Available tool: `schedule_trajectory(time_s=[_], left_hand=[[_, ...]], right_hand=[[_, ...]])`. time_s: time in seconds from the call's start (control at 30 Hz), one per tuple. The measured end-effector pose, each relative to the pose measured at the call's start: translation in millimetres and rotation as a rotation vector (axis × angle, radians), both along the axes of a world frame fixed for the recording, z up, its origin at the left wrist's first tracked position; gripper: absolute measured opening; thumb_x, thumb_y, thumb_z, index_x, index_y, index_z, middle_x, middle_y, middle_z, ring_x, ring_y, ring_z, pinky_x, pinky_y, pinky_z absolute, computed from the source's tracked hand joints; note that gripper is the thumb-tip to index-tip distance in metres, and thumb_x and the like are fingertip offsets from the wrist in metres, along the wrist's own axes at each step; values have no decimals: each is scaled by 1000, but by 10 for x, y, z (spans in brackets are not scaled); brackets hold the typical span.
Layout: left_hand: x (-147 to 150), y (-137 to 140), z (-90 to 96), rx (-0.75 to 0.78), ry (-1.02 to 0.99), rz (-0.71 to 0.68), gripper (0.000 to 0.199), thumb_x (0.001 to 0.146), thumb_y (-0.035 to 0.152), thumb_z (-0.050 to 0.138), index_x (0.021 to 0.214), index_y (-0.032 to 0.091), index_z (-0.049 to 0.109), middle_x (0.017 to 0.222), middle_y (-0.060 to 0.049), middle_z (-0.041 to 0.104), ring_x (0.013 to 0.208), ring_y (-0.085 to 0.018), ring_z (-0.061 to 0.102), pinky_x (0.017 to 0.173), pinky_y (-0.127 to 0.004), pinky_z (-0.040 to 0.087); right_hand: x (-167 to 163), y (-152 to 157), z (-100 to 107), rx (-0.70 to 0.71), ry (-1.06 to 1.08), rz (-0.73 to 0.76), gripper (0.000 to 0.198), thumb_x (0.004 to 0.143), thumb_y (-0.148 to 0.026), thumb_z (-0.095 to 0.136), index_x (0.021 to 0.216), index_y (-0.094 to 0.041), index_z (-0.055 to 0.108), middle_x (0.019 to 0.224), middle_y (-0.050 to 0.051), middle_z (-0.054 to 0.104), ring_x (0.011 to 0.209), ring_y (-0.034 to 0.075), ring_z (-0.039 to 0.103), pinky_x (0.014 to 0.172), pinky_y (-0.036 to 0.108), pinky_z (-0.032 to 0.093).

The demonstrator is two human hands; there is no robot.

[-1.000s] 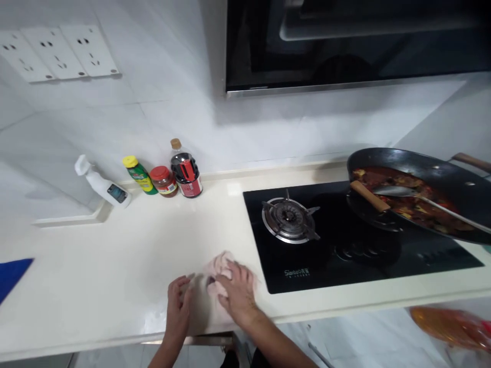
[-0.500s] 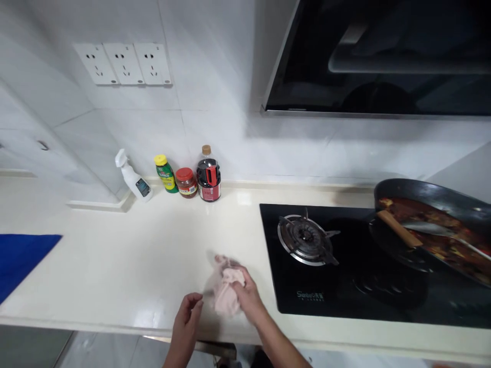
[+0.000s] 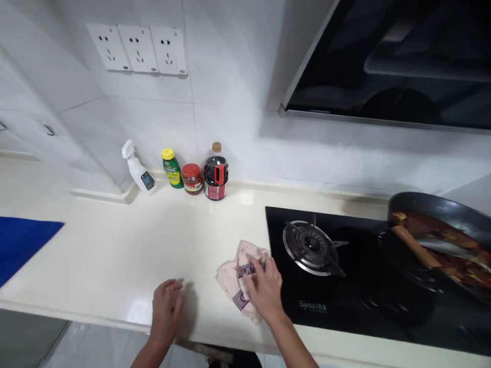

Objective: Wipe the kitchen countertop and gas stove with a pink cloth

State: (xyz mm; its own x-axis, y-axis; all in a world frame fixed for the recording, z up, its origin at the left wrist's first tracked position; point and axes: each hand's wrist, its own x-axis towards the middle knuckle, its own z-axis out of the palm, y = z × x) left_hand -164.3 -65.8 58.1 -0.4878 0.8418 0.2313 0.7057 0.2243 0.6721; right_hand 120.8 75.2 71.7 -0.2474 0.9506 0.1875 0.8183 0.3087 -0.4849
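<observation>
A pale pink cloth (image 3: 230,276) with purple patches lies loosely spread on the counter, just left of the stove. My right hand (image 3: 264,286) is over the cloth's right part with its fingers apart and bent, and it seems to touch the fabric without gripping it. My left hand (image 3: 164,312) hovers near the counter's front edge, to the left of the cloth. Its fingers are loosely curled and apart, with nothing in them.
The black gas stove (image 3: 307,301) has a bare burner (image 3: 311,246) and a wok (image 3: 433,202) of food. Along the wall stand a spray bottle (image 3: 140,171), a green bottle (image 3: 172,169), a red-lidded jar (image 3: 192,180) and a dark sauce bottle (image 3: 216,174). The range hood (image 3: 345,97) overhangs.
The bunched cloth has come out of my right hand's grip and now lies spread on the counter, nearer the stove. My left hand has moved left, away from it. The view has shifted slightly.
</observation>
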Motion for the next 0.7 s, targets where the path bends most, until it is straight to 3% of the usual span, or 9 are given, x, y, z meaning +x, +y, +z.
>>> schedule_trajectory(time_s=[0.07,0.13,0.27,0.37,0.47,0.7], left_hand=[[-75,61,-86,-4,157,39,27,89,39,51,100,22,69,113,-14,65,112,-30,59,96,-50,50],[-94,116,-131,-43,232,68,30,91,38,49,107,21,68,120,-17,63,118,-32,57,97,-52,48],[-40,167,-134,-177,304,96,33,96,37,45,115,21,66,130,-16,59,126,-32,52,100,-53,45],[6,181,-139,-251,378,98,37,98,39,42,122,21,64,138,-17,56,132,-33,48,103,-54,42],[28,191,-174,-286,466,82,43,98,41,43,130,20,61,146,-18,52,138,-35,43,106,-55,40],[44,142,-240,-343,564,86,47,96,44,46,136,22,60,150,-15,52,140,-33,42,106,-52,41]], right_hand=[[-279,-84,-68,-5,-111,66,55,90,-47,58,140,-25,57,159,15,35,147,43,25,112,65,29],[-324,-240,-194,24,-151,144,55,88,-44,62,139,-25,57,159,14,35,148,43,25,114,65,26],[44,-586,-495,136,-155,204,54,86,-39,64,138,-30,55,159,11,38,146,41,31,112,61,31],[238,-493,-617,170,-155,193,59,84,-43,66,139,-28,53,156,14,41,143,43,35,112,62,32],[169,33,-597,169,-183,160,59,83,-43,64,137,-22,54,154,17,43,143,43,35,114,62,29],[-346,1840,-383,105,-291,95,65,88,-45,54,143,-11,51,153,23,41,144,42,30,115,56,24]])
